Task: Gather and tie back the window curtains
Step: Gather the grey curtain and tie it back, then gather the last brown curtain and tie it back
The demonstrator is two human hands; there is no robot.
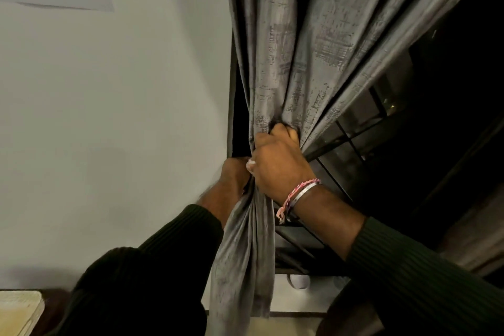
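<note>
Both my hands are clamped on the grey, mottled fabric curtain (pixel 294 43): right hand (pixel 278 163) above, left hand (pixel 236 174) just below. I should keep the bunch tight while wrapping the tie, which I can't see.

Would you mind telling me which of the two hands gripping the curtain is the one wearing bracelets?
The right hand, gripping the grey curtain higher up, has a pink braided band and a silver bangle at its wrist; the left hand has none.

A pale wall (pixel 114 117) stands left of the dark, barred window (pixel 381 128), lit dimly.
</note>
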